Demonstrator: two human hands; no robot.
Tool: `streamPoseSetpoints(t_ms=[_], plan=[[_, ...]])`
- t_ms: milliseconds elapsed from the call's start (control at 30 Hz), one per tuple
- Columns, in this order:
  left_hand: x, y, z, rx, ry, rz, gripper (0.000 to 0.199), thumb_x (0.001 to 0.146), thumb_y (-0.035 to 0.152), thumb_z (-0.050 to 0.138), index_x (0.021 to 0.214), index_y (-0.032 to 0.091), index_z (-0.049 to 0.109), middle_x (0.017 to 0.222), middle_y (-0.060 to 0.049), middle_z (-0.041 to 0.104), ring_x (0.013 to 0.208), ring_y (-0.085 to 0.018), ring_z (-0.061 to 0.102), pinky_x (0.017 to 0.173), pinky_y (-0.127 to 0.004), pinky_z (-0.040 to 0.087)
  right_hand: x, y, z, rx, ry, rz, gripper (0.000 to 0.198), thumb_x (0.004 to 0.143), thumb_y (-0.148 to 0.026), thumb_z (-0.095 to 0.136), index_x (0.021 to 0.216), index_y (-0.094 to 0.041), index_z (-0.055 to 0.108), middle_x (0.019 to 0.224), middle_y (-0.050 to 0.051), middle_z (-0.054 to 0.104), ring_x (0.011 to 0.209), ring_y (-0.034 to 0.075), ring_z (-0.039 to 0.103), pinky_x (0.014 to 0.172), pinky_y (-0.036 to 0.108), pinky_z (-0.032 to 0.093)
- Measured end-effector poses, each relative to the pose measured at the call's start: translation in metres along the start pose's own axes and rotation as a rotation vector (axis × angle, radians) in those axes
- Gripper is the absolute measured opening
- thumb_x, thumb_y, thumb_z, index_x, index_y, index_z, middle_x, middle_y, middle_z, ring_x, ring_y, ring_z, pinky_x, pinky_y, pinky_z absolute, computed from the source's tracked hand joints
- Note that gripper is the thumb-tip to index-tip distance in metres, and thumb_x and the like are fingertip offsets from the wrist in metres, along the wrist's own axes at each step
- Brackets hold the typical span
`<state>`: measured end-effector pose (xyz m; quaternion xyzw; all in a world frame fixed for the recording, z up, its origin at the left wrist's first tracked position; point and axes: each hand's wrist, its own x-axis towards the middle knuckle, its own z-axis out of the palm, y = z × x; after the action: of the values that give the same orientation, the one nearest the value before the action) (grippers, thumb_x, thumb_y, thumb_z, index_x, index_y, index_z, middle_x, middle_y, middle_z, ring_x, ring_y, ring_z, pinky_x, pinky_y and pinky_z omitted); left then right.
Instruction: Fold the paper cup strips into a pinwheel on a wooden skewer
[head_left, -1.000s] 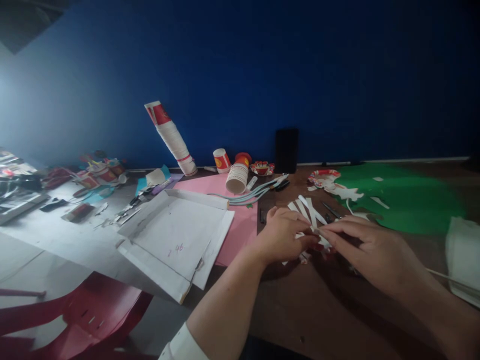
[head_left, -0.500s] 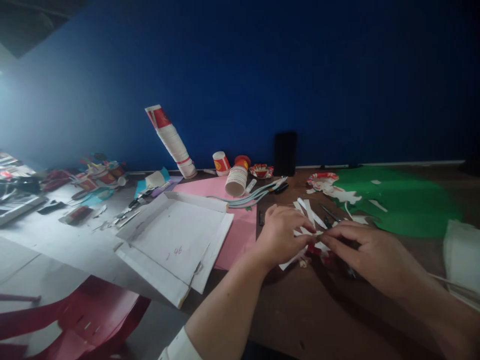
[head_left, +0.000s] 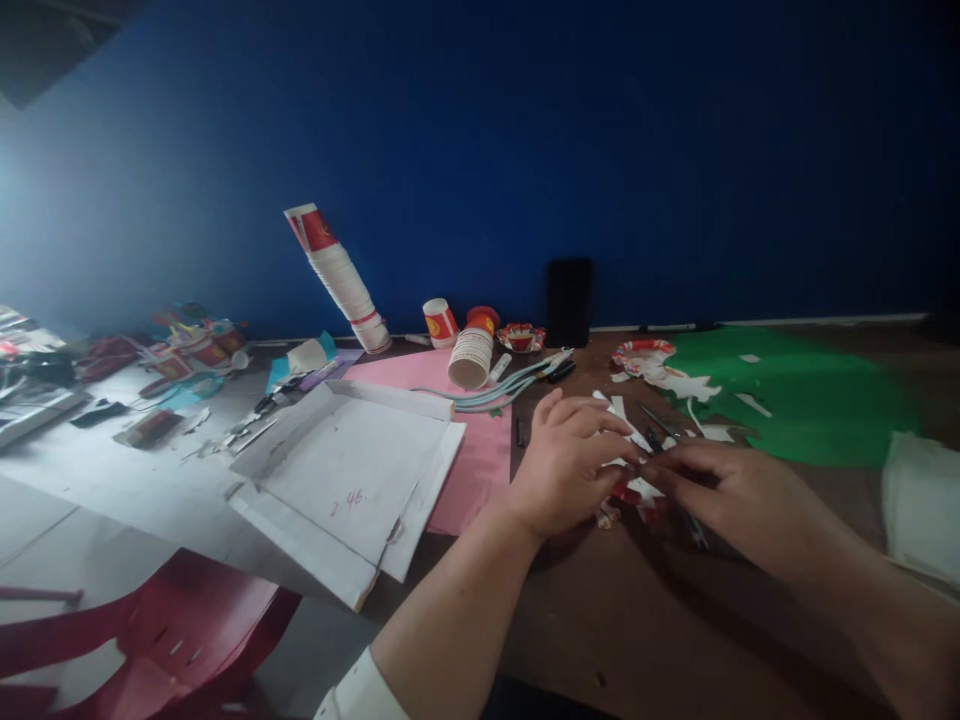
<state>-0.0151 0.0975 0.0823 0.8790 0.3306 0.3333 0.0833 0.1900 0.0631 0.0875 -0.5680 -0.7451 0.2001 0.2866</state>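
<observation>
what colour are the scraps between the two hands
The scraps are white and red, as the head view shows.

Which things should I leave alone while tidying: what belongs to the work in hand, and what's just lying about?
Probably in use:
white paper strips by the left hand and right hand
red and white scraps

Seemingly just lying about:
leaning cup stack
white tray
pink sheet
green sheet

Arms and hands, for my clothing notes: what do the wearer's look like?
The left hand is ungloved, its forearm bare back to a whitish sleeve near the bottom edge. The right hand is ungloved too; no sleeve shows on that arm. No watch is visible.
</observation>
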Motion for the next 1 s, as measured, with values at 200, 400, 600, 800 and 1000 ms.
streamPoseSetpoints(t_ms=[200,400,600,800,1000], plan=[[0.001,-0.002,0.000,-0.018,0.020,0.024,0.009,0.090,0.025,0.068,0.083,0.027,0.074,0.109,0.004,0.076,0.126,-0.018,0.055,0.124,-0.042,0.014,-0.001,-0.002,0.001,-0.010,0.010,0.035,0.030,0.088,-0.047,0.057,0.071,-0.029,0.074,0.078,0.001,0.078,0.069,0.023,0.071,0.061,0.035,0.052],[0.002,-0.003,-0.002,-0.012,-0.024,0.007,0.012,0.092,0.024,0.065,0.082,0.026,0.072,0.103,0.002,0.077,0.123,-0.020,0.059,0.122,-0.045,0.016,-0.003,-0.014,0.001,0.067,0.039,0.100,0.022,0.084,-0.046,0.059,0.079,-0.029,0.073,0.076,0.001,0.078,0.065,0.021,0.070,0.058,0.033,0.051],[0.002,-0.006,-0.003,-0.041,0.004,0.020,0.010,0.090,0.024,0.068,0.081,0.024,0.071,0.098,0.002,0.077,0.117,-0.018,0.061,0.122,-0.041,0.015,-0.005,-0.009,0.000,-0.007,0.075,-0.055,0.019,0.085,-0.040,0.058,0.082,-0.030,0.074,0.082,0.001,0.078,0.070,0.021,0.070,0.066,0.034,0.052],[0.003,-0.006,-0.004,-0.083,-0.004,0.026,0.011,0.089,0.022,0.070,0.078,0.023,0.070,0.095,0.000,0.077,0.112,-0.020,0.063,0.119,-0.044,0.021,-0.005,0.001,0.002,-0.096,0.057,-0.163,0.018,0.088,-0.039,0.058,0.089,-0.029,0.073,0.085,0.001,0.077,0.072,0.020,0.070,0.065,0.032,0.051],[0.004,-0.008,-0.003,-0.102,-0.030,0.010,0.011,0.086,0.022,0.073,0.075,0.022,0.070,0.092,-0.002,0.076,0.109,-0.021,0.064,0.114,-0.044,0.029,-0.006,0.002,0.004,-0.130,0.063,-0.205,0.017,0.089,-0.034,0.057,0.092,-0.029,0.073,0.091,0.002,0.077,0.077,0.021,0.072,0.067,0.033,0.052]])
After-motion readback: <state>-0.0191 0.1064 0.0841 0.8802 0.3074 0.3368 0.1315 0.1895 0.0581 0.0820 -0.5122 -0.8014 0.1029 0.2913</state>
